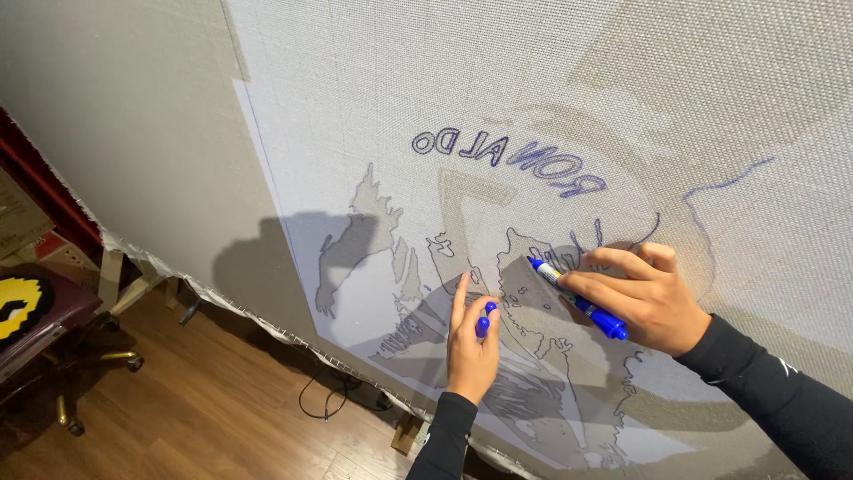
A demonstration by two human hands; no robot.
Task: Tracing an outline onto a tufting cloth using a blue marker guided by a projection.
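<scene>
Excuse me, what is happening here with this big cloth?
A person is drawing on a large stretched cloth on which an image is projected. The right hand holds a blue marker with its tip on the projected outline. The left hand rests on the cloth and holds the blue marker cap.

Stretched white cloth, projected outline, wood floor, black cable

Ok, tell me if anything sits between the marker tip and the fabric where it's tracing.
Nothing visible does. The right hand holds the blue marker with its tip against the stretched fabric. The left hand, holding the marker cap, rests lower left of the tip, clear of it.
</scene>
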